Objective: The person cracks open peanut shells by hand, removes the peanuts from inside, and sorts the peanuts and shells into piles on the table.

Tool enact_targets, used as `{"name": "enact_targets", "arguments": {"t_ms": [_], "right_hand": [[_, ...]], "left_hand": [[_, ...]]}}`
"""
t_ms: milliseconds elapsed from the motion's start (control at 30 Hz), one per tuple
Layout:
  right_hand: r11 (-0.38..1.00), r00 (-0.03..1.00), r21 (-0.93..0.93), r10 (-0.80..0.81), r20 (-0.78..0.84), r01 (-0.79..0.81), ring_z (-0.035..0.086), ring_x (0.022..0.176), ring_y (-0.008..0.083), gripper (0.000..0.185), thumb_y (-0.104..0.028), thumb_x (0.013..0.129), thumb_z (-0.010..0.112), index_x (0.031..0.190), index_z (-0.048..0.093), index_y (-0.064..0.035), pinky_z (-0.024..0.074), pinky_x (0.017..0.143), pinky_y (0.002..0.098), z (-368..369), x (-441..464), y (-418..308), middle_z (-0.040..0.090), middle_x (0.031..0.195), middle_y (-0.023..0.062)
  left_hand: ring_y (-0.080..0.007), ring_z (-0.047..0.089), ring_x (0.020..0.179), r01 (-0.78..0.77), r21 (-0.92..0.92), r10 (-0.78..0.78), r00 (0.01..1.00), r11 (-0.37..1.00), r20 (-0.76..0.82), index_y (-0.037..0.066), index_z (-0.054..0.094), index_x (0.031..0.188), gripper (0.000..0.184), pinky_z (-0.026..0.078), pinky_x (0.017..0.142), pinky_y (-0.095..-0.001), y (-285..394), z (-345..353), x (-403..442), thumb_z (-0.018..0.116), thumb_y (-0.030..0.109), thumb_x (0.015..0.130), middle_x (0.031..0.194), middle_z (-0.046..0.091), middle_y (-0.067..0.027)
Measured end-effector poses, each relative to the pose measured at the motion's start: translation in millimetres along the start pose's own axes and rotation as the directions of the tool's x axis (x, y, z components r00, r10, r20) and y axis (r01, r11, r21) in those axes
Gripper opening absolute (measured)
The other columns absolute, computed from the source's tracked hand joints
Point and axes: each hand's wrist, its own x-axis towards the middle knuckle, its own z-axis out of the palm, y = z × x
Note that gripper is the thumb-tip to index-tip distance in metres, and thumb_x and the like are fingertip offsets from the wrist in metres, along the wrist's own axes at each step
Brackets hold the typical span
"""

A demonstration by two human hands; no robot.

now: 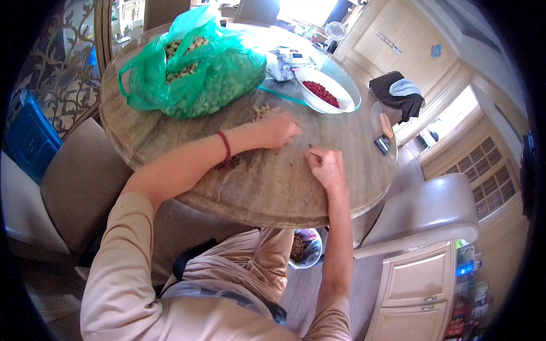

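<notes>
My left hand [280, 129], with a red bracelet at its wrist, rests over the round table beside a small pile of peanuts in shells [262, 111]. Its fingers are bent together, and what they hold, if anything, is hidden. To its right my right hand [326, 166] is closed in a pinch above the wooden tabletop [273, 193]; anything in it is too small to name. A green plastic bag [222, 79] full of unshelled peanuts lies at the back left. Behind my hands stands a white bowl [347, 103] with red peanut kernels [321, 94].
A white and blue package [289, 61] stands behind the bowl. A phone-like black object [383, 144] lies near the right edge. Below the table is a bin [310, 250] with shells. Chairs [426, 213] flank the table, and dark clothing [395, 94] lies at the back right.
</notes>
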Motion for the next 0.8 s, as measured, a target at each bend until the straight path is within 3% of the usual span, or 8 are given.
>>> {"name": "enact_targets", "arguments": {"t_ms": [67, 233, 300, 333, 400, 500, 633, 800], "right_hand": [[0.991, 0.998, 0.122, 0.064, -0.03, -0.06, 0.06, 0.068, 0.0347, 0.008, -0.007, 0.069, 0.061, 0.074, 0.065, -0.0048, 0.048, 0.062, 0.0395, -2, 1, -1, 0.06, 0.073, 0.0194], [0.99, 0.995, 0.113, 0.086, -0.042, -0.081, 0.06, 0.066, 0.0345, 0.007, -0.008, 0.07, 0.06, 0.074, 0.065, -0.0044, 0.0479, 0.061, 0.0392, -5, 1, -8, 0.059, 0.071, 0.0189], [0.988, 0.994, 0.121, 0.102, -0.036, -0.097, 0.06, 0.066, 0.0342, 0.007, -0.008, 0.07, 0.06, 0.074, 0.065, -0.004, 0.0478, 0.061, 0.0388, -6, 1, -8, 0.059, 0.071, 0.0186], [0.987, 0.995, 0.14, 0.09, -0.044, -0.083, 0.06, 0.066, 0.0337, 0.007, -0.008, 0.071, 0.06, 0.074, 0.065, -0.0035, 0.0478, 0.06, 0.0385, -6, 1, -8, 0.059, 0.071, 0.0184], [0.985, 0.996, 0.159, 0.079, -0.051, -0.07, 0.06, 0.066, 0.0333, 0.007, -0.008, 0.071, 0.06, 0.074, 0.064, -0.003, 0.0477, 0.059, 0.0381, -5, 1, -7, 0.059, 0.071, 0.0182], [0.984, 0.995, 0.164, 0.078, -0.06, -0.068, 0.06, 0.065, 0.033, 0.007, -0.008, 0.071, 0.059, 0.073, 0.064, -0.0028, 0.0475, 0.058, 0.0369, -4, 1, -5, 0.059, 0.07, 0.0184], [0.974, 0.993, 0.215, 0.095, -0.074, -0.077, 0.061, 0.063, 0.0308, 0.007, -0.006, 0.071, 0.057, 0.073, 0.064, -0.0027, 0.0475, 0.057, 0.0347, -3, 1, -4, 0.059, 0.069, 0.018], [0.97, 0.99, 0.225, 0.109, -0.087, -0.087, 0.062, 0.061, 0.0281, 0.008, -0.004, 0.071, 0.057, 0.074, 0.064, -0.0023, 0.0478, 0.057, 0.0329, -5, 1, -6, 0.059, 0.068, 0.0172]], "left_hand": [[-0.0301, 0.044, 0.115, 0.005, 0.012, -0.004, 1.0, 1.0, -0.025, 0.011, 0.058, 0.108, 0.035, 0.031, 0.093, -0.0552, 2, 6, -4, 0.06, 0.027, 0.077, 0.112, 0.056, -0.0102], [-0.028, 0.044, 0.116, -0.003, 0.072, 0.005, 1.0, 0.997, -0.025, 0.011, 0.057, 0.109, 0.037, 0.025, 0.091, -0.063, 4, 4, -6, 0.059, 0.031, 0.079, 0.115, 0.054, -0.0084], [-0.0261, 0.054, 0.103, -0.015, 0.002, 0.015, 0.996, 1.0, 0.093, 0.007, 0.063, 0.097, 0.029, 0.035, 0.088, -0.0541, 1, -1, -2, 0.062, 0.026, 0.075, 0.103, 0.06, -0.0101], [-0.0261, 0.054, 0.103, -0.018, 0.003, 0.017, 0.995, 1.0, 0.094, 0.007, 0.063, 0.097, 0.029, 0.035, 0.088, -0.0541, -1, -3, 0, 0.062, 0.026, 0.075, 0.103, 0.06, -0.0101], [-0.027, 0.061, 0.081, -0.082, -0.178, 0.096, 0.993, 0.981, 0.073, 0.003, 0.065, 0.081, 0.016, 0.045, 0.076, -0.0416, -4, -4, 3, 0.064, 0.014, 0.07, 0.084, 0.064, -0.0122], [-0.0298, 0.061, 0.068, -0.132, -0.269, 0.136, 0.991, 0.954, -0.004, 0.001, 0.065, 0.075, 0.011, 0.048, 0.065, -0.0346, -2, -7, 4, 0.063, 0.005, 0.065, 0.073, 0.063, -0.0145], [-0.0299, 0.061, 0.069, -0.168, -0.332, 0.173, 0.985, 0.928, -0.015, 0.001, 0.065, 0.078, 0.013, 0.048, 0.065, -0.0366, 1, -15, 1, 0.061, 0.004, 0.065, 0.075, 0.063, -0.0155], [-0.0311, 0.06, 0.072, -0.137, -0.356, 0.088, 0.985, 0.924, -0.15, 0.001, 0.065, 0.077, 0.013, 0.047, 0.068, -0.0384, -1, -10, 3, 0.061, 0.007, 0.067, 0.077, 0.063, -0.0167]]}}
